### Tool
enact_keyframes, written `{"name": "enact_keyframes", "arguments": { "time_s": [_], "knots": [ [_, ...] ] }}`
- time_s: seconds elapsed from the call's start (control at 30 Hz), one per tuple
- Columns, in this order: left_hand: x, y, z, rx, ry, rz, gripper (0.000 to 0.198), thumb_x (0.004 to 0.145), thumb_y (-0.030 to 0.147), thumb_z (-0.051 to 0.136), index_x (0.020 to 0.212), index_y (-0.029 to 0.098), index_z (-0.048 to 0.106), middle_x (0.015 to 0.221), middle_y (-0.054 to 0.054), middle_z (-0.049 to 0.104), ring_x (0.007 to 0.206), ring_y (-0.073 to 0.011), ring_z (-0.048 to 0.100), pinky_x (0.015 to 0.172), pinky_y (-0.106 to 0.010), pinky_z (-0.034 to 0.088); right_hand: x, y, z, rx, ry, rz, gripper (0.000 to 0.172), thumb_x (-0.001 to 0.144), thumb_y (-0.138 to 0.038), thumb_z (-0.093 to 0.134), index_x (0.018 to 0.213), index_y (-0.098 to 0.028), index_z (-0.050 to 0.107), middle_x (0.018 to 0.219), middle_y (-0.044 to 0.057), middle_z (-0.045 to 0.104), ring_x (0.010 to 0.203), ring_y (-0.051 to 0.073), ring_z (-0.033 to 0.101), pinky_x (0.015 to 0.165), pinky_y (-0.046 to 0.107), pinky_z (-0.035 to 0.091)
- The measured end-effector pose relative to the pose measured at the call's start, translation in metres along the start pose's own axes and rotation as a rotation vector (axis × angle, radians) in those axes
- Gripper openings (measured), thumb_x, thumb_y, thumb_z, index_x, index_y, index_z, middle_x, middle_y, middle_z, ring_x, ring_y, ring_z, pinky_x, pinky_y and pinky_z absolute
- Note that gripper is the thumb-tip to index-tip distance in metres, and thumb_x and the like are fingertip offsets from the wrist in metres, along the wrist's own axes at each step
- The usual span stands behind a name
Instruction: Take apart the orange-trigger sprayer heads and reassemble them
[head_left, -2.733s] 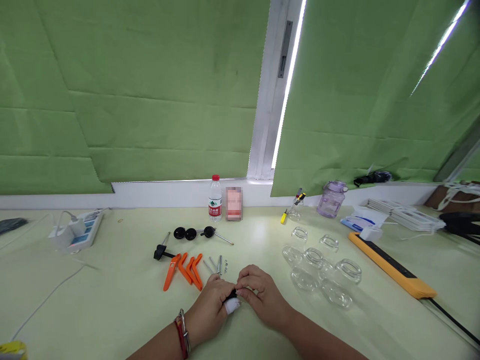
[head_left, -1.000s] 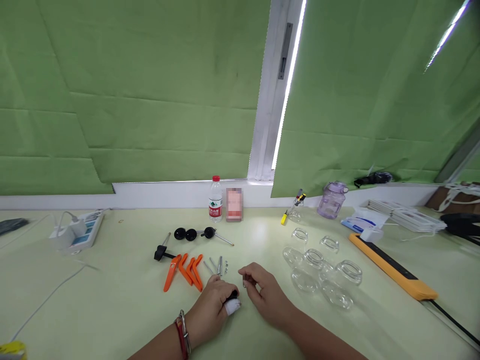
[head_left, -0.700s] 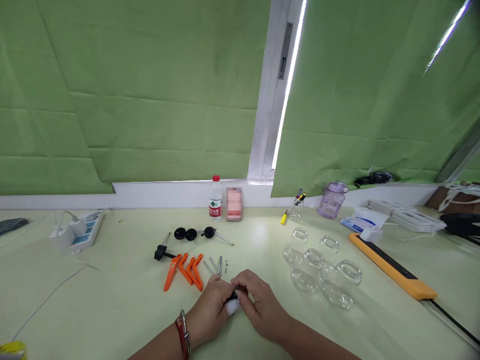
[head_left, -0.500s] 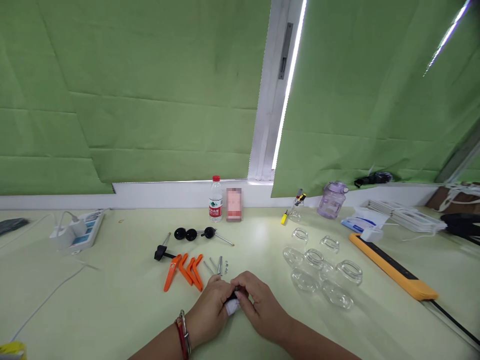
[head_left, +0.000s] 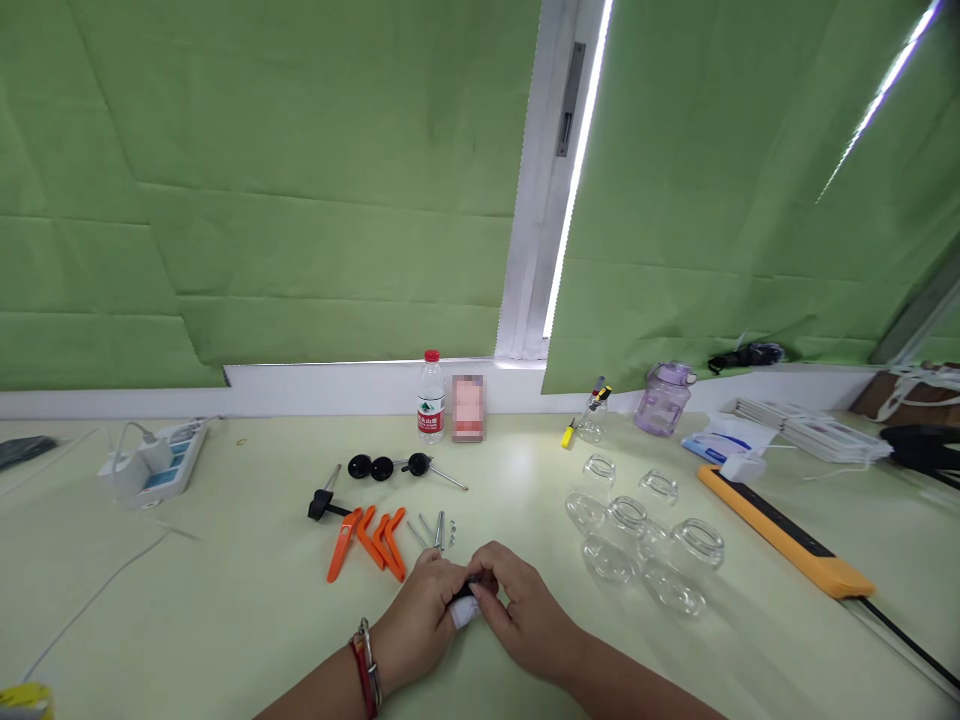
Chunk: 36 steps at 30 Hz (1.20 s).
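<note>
Wrapping round a small black piece (head_left: 463, 590), the fingers of the left hand (head_left: 418, 622) grip it firmly, so it pokes out just past the thumb, toward the other hand. Right below it, against those same fingers, sits a white bit (head_left: 465, 612); from here I can't say whether it belongs to the piece. The right hand (head_left: 529, 618) has its thumb and forefinger drawn in, tips touching the black piece's near end, though whether they pinch it or something tinier is hidden from me. Just beyond the left knuckles lie metal screws (head_left: 440, 530); orange angled parts (head_left: 389, 540) rest to the left of those fingers, and clear jars (head_left: 609, 560) well off to the right.
</note>
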<state>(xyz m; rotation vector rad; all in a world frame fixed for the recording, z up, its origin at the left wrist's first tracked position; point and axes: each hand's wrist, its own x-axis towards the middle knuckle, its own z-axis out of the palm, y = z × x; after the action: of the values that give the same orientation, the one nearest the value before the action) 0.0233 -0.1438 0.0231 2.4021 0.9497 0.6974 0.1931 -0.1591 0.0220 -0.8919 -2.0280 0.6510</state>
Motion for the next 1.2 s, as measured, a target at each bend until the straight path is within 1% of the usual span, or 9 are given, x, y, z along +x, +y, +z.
{"name": "enact_keyframes", "arguments": {
  "time_s": [0.23,0.37,0.6,0.83,0.9,0.97,1.03,1.1,1.2],
  "knots": [
    [-0.001,0.002,-0.002,-0.008,-0.016,-0.012,0.015,0.087,0.019,0.043,0.079,0.02,0.056,0.073,0.0,0.063,0.07,-0.0151,0.053,0.084,-0.033,0.035,0.0,0.0,-0.001,-0.005,0.001,-0.051,0.019,0.083,-0.01,0.043,0.096,-0.021,0.051,0.087,0.003,0.053,0.077,0.014,0.051,0.07,0.027,0.043],
    [0.001,0.001,-0.001,-0.004,-0.021,-0.029,0.015,0.086,0.017,0.044,0.079,0.02,0.057,0.071,0.001,0.062,0.069,-0.0149,0.052,0.083,-0.032,0.035,-0.001,0.003,-0.001,-0.021,-0.009,-0.091,0.016,0.083,-0.01,0.043,0.09,-0.021,0.053,0.088,0.004,0.052,0.08,0.015,0.051,0.071,0.028,0.044],
    [0.0,-0.001,-0.001,-0.02,-0.014,-0.014,0.016,0.087,0.017,0.042,0.084,0.021,0.058,0.076,0.001,0.064,0.071,-0.0153,0.052,0.083,-0.033,0.034,-0.001,0.004,-0.001,-0.024,-0.037,-0.057,0.015,0.079,-0.009,0.048,0.088,-0.02,0.053,0.09,0.004,0.051,0.074,0.013,0.05,0.068,0.026,0.044],
    [-0.002,0.0,0.001,0.008,-0.025,-0.01,0.013,0.085,0.016,0.044,0.08,0.019,0.055,0.073,0.001,0.061,0.069,-0.0146,0.052,0.081,-0.033,0.035,0.001,0.002,0.001,-0.032,-0.041,-0.035,0.011,0.079,-0.01,0.048,0.083,-0.02,0.05,0.085,0.002,0.052,0.073,0.013,0.049,0.067,0.025,0.042],
    [-0.003,-0.001,-0.002,0.037,-0.02,-0.017,0.01,0.084,0.018,0.047,0.079,0.019,0.055,0.072,0.001,0.059,0.07,-0.0154,0.051,0.08,-0.033,0.037,0.001,0.001,0.001,-0.041,-0.045,-0.029,0.01,0.079,-0.011,0.048,0.082,-0.02,0.05,0.084,0.002,0.052,0.073,0.013,0.049,0.067,0.025,0.041],
    [-0.004,-0.006,-0.009,0.063,-0.008,-0.034,0.007,0.083,0.026,0.052,0.084,0.02,0.056,0.079,-0.002,0.06,0.077,-0.0182,0.052,0.079,-0.033,0.039,0.001,0.002,0.002,-0.047,-0.043,0.0,0.009,0.08,-0.012,0.048,0.081,-0.021,0.05,0.082,0.001,0.053,0.071,0.013,0.048,0.065,0.025,0.04],
    [-0.006,-0.012,-0.02,0.074,0.0,-0.048,0.029,0.08,0.036,0.057,0.104,0.02,0.054,0.098,-0.008,0.06,0.092,-0.0229,0.052,0.082,-0.036,0.041,0.001,0.005,0.002,-0.024,-0.029,0.056,0.007,0.082,-0.014,0.047,0.081,-0.021,0.05,0.077,0.0,0.053,0.068,0.012,0.048,0.063,0.024,0.04],
    [-0.009,-0.019,-0.034,0.102,-0.032,-0.049,0.061,0.075,0.047,0.062,0.127,0.022,0.04,0.12,-0.013,0.052,0.109,-0.0273,0.048,0.09,-0.041,0.039,0.002,0.01,0.004,0.034,0.004,0.141,0.005,0.083,-0.018,0.047,0.081,-0.02,0.05,0.072,-0.001,0.053,0.063,0.011,0.047,0.06,0.023,0.039],
    [-0.013,-0.026,-0.049,0.214,-0.127,-0.085,0.086,0.064,0.06,0.066,0.135,0.025,0.032,0.13,-0.014,0.046,0.117,-0.0326,0.044,0.093,-0.046,0.038,0.004,0.02,0.009,0.182,0.053,0.304,0.005,0.084,-0.024,0.048,0.082,-0.02,0.049,0.062,-0.005,0.045,0.055,0.009,0.042,0.052,0.021,0.035]
  ]
}}
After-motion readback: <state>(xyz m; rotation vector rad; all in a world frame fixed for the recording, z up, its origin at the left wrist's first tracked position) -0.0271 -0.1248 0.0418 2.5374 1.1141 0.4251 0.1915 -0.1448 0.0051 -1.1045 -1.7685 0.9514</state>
